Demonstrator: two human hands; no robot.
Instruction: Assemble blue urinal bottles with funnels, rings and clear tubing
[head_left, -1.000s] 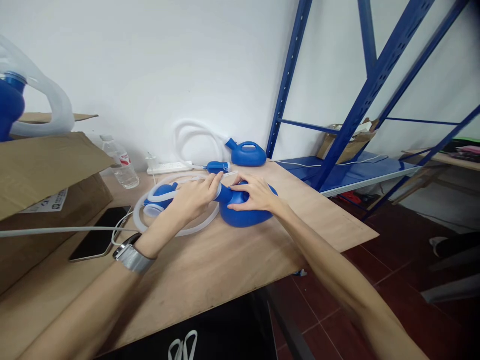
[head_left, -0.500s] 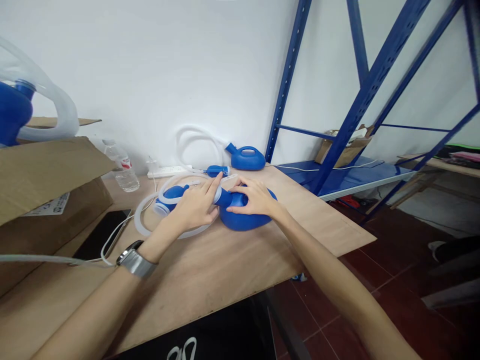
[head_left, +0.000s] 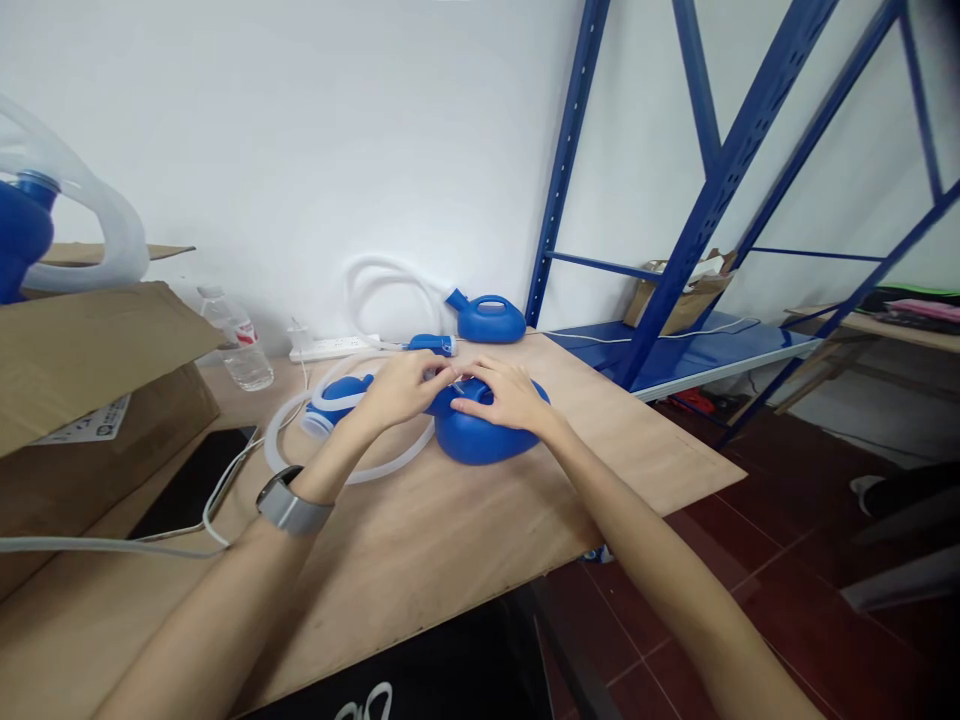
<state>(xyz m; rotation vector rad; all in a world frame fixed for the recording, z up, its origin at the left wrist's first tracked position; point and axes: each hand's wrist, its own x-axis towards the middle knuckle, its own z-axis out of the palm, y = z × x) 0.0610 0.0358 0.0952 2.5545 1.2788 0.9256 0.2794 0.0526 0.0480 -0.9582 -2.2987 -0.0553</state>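
Observation:
A blue plastic urinal bottle (head_left: 486, 447) with a loop handle lies on the wooden table before me, its neck toward the left. My right hand (head_left: 508, 395) is closed round its handle from above. At the neck, my left hand (head_left: 409, 388) has its fingers curled over the mouth end, the fingertips meeting those of my right hand. A small clear piece shows between the fingertips, too small to name. The left hand hides the mouth of the bottle. A whitish hose (head_left: 386, 470) loops on the table beneath my left wrist, beside a blue fitting with a white ring (head_left: 316, 425).
Behind stand another blue bottle (head_left: 491, 322) with a hose, a blue cylindrical part (head_left: 431, 344) and a power strip (head_left: 334, 347). At left are a water bottle (head_left: 244, 345), a phone (head_left: 195, 480) with cable, and an open cardboard box (head_left: 142, 425). A blue shelf (head_left: 720, 350) adjoins at right.
My left hand's stretched fingers have curled in over the bottle's neck, covering the white mouth piece that showed before. My right hand stays on the handle. The view has shifted slightly.

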